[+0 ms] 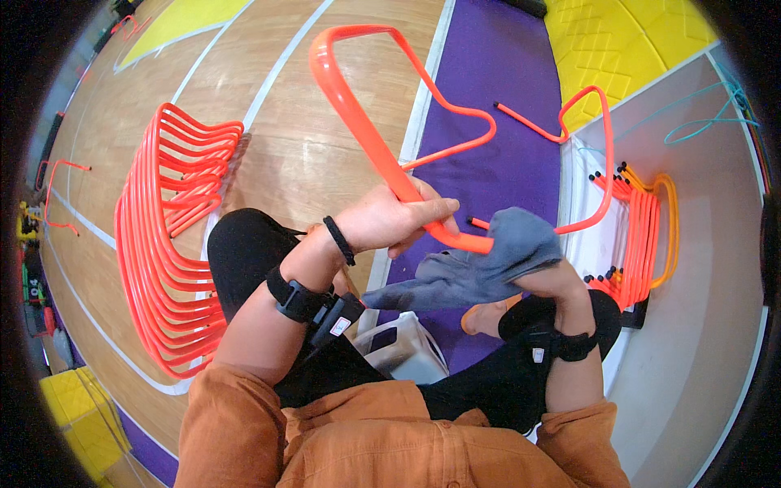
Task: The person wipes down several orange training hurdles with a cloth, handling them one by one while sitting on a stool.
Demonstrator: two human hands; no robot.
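My left hand (399, 216) grips the tube of an orange plastic training hurdle (360, 116), which rises up and away from me. Around the tube's near end is a grey cloth (464, 274), wrapped by my right hand (543, 277), whose fingers are mostly hidden under the fabric. One end of the cloth hangs loose towards my left forearm. Beyond my right hand, a second orange hurdle (604, 146) with black end caps stands over the purple floor strip, near the low wall.
A row of nested orange hurdles (165, 244) stands on the wooden floor at left. More orange and yellow hurdles (644, 244) are stacked by the grey panel (701, 256) at right. A white plastic container (421, 360) sits between my legs. Yellow padding (616, 49) lines the back right.
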